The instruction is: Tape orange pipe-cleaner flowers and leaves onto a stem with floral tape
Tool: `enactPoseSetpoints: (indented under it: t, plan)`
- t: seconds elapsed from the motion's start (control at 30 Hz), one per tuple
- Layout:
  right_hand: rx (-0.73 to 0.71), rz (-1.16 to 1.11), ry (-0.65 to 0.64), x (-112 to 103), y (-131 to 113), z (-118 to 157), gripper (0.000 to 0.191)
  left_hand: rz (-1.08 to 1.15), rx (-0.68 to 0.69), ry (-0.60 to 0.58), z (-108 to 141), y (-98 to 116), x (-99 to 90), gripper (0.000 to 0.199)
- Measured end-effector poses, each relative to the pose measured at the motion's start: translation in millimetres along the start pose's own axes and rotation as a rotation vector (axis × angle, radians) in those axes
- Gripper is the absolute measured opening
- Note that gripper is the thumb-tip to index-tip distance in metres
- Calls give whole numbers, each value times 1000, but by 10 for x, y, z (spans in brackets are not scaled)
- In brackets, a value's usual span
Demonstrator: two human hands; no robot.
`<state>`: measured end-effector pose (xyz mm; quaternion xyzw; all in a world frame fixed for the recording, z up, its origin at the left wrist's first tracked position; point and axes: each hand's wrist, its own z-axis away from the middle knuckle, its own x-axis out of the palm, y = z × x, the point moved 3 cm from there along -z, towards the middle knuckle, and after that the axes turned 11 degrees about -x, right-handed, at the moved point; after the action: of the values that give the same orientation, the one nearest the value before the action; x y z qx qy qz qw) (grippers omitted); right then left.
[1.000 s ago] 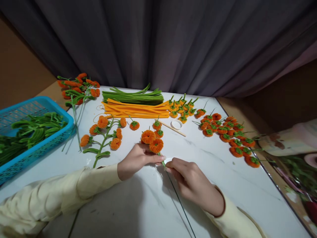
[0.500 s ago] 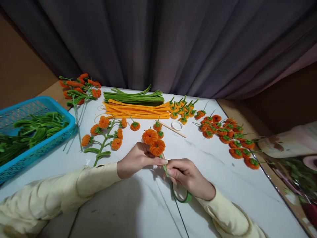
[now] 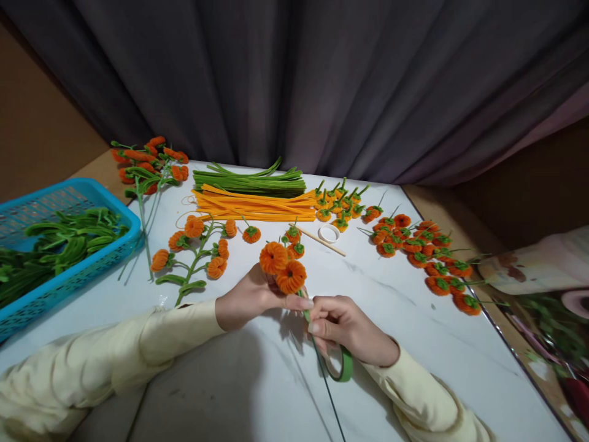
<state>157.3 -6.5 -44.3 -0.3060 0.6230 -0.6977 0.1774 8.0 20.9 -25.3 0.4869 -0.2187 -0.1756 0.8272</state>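
Observation:
Two orange pipe-cleaner flowers (image 3: pixel 291 276) sit at the top of a thin dark stem wire (image 3: pixel 330 393) that slants down toward me. My left hand (image 3: pixel 257 293) is closed around the stem just below the blooms, thumb pressed on it. Close beside it, my right hand (image 3: pixel 352 328) pinches green floral tape (image 3: pixel 346 365) against the stem; the roll hangs under the palm. Behind the held blooms, small orange flower heads (image 3: pixel 297 250) show; whether they lie on the table or join the stem I cannot tell.
A finished flower branch (image 3: pixel 196 258) lies left of my hands. Green (image 3: pixel 248 182) and yellow pipe cleaners (image 3: pixel 257 204) are stacked behind. Orange flower heads (image 3: pixel 416 242) cluster at right. A blue basket (image 3: pixel 115 245) holds green leaves. A white ring (image 3: pixel 329 233) lies by a wooden stick (image 3: pixel 317 238).
The held blooms have tipped slightly left and down toward me. The tape roll has turned under my right hand, and the wire's lower end has shifted left.

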Motion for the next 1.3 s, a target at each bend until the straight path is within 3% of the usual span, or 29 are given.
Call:
enactPoseSetpoints:
  t: [0.13, 0.27, 0.33, 0.47, 0.63, 0.77, 0.93, 1.03, 1.3]
  plan:
    - [105, -357, -101, 104, 143, -26, 40, -17, 19, -45, 59, 76, 89, 15]
    - [161, -530, -249, 206, 222, -6, 43, -58, 85, -156, 73, 175, 187, 10]
    - [169, -534, -222, 203, 231, 19, 44, -76, 127, -217, 60, 216, 223, 10]
    - [68, -465, -29, 115, 179, 34, 41, -83, 169, -259, 4, 256, 228, 10]
    - [-35, -455, 151, 11, 136, -25, 32, 5, 128, -121, -97, 257, 10, 21]
    - [-40, -466, 236, -50, 180, -68, 29, -164, 111, -39, -96, 295, -140, 18]
    - [-29, -448, 275, -88, 246, -84, 28, -463, 133, 164, 32, 382, -111, 23]
    - [-17, -441, 283, -86, 267, -85, 28, -530, 149, 292, 91, 402, -83, 27]
    - [-4, -337, 253, -43, 274, -71, 26, -572, 159, 259, 37, 324, -109, 30]
